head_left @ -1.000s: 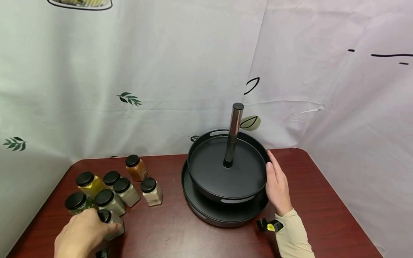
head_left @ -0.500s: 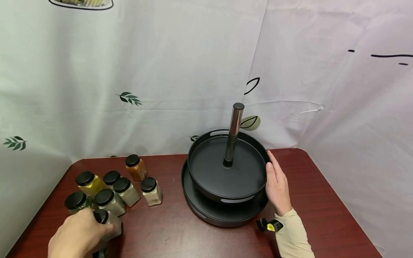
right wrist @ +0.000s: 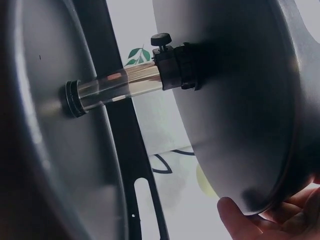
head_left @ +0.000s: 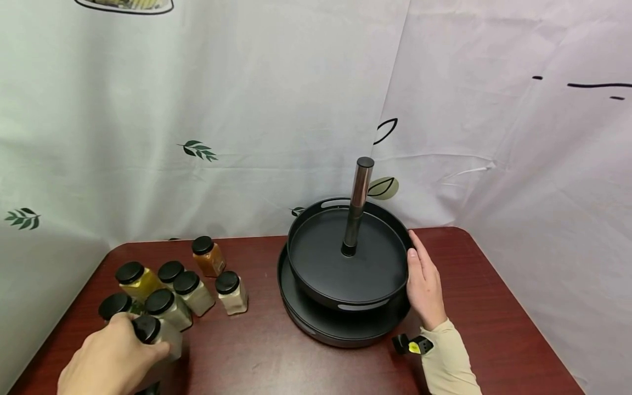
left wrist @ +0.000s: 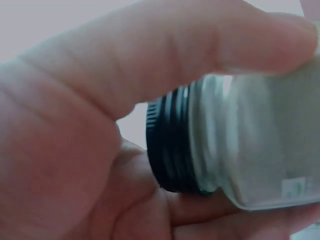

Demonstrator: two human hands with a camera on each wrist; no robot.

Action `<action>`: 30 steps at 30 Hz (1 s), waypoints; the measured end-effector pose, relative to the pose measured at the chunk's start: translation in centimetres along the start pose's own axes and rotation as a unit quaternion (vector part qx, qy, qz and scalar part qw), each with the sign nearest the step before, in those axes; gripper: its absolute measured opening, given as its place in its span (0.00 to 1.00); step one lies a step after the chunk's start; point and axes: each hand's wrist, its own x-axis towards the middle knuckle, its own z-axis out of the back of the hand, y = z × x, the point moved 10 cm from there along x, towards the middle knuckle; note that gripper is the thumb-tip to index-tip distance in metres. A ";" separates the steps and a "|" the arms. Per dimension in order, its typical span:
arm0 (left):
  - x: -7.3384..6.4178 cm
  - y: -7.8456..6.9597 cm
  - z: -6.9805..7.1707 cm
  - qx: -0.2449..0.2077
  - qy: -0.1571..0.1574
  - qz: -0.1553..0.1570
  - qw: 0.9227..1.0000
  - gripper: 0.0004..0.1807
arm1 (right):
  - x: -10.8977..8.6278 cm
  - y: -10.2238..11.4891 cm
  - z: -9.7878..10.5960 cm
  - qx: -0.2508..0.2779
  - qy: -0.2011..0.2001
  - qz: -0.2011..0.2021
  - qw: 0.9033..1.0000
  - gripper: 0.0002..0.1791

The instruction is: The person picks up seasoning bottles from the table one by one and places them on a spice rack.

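Observation:
My left hand (head_left: 106, 351) grips a square clear jar (head_left: 169, 338) with a black lid, its thumb and fingers along the glass in the left wrist view. Pale contents fill this jar (left wrist: 272, 135). On the right stands a black two-tier tray (head_left: 340, 328) with a metal post through its centre. The right hand (head_left: 425, 285) holds the upper tier's rim at its right side. From below, the right wrist view has a fingertip (right wrist: 229, 207) under the upper tier (right wrist: 240, 110) and other fingers at its edge. A clear tube with a black collar joins the tiers.
Several black-lidded jars cluster beside the left hand, among them a yellow jar (head_left: 140, 282) and a green one. An orange jar (head_left: 209, 260) and a pale jar (head_left: 233, 295) stand to their right. A white patterned cloth (head_left: 257, 99) hangs behind the reddish-brown table (head_left: 247, 356).
The left hand has shifted a little left, carrying the pale jar along and partly covering the green jar. The right hand and the two-tier tray have stayed still.

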 end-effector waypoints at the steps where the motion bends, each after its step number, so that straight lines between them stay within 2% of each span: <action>1: -0.1 0.0 0.2 -0.001 -0.010 0.005 1.000 0.52 | 0.0 0.0 0.0 0.000 0.000 0.001 1.000 0.25; 5: -0.7 -0.1 0.9 -0.011 -0.049 0.028 0.998 0.51 | 0.0 -0.1 0.0 0.001 0.001 -0.002 1.000 0.25; 8: -1.0 -0.3 1.3 -0.019 -0.066 0.039 0.997 0.51 | 0.0 -0.1 0.0 0.000 -0.001 -0.005 1.000 0.25; 17: -1.7 -0.6 2.2 -0.059 -0.098 0.042 0.993 0.51 | 0.0 -0.1 0.0 -0.003 0.001 -0.008 1.000 0.25; 24: -2.1 -1.0 3.0 -0.106 -0.134 0.039 0.984 0.48 | 0.0 0.0 0.1 0.001 -0.005 -0.001 1.000 0.24; 30: -2.4 -1.1 3.3 -0.122 -0.147 0.048 0.980 0.49 | 0.0 -0.1 0.1 -0.001 -0.007 -0.003 1.000 0.24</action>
